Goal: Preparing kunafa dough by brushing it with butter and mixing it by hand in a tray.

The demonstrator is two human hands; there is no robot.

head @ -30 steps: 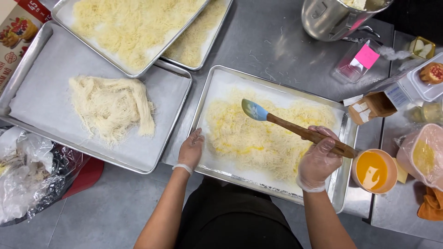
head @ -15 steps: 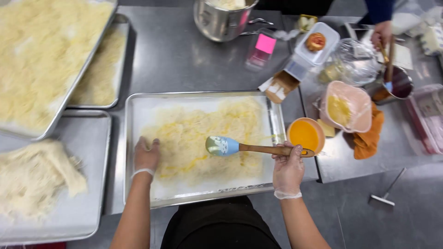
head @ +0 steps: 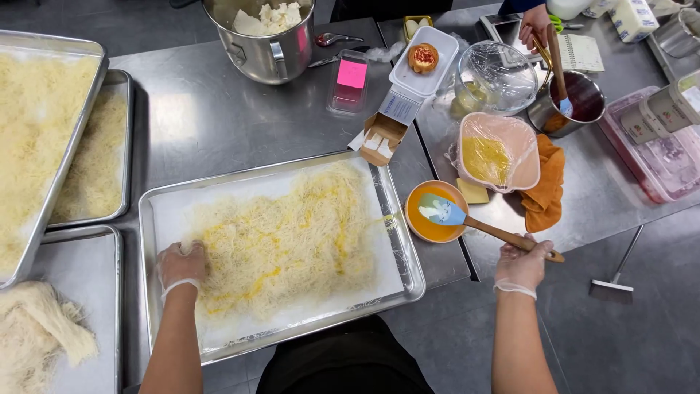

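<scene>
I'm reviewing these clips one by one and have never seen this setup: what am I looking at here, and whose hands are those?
The one view comes from a camera on a person's head, looking down at a steel table. Both gloved hands are theirs. The left hand rests on shredded pastry strands in a lined metal tray. The right hand holds a wooden-handled brush, its blue head over a small bowl of orange liquid. Another person's hand shows at top right.
</scene>
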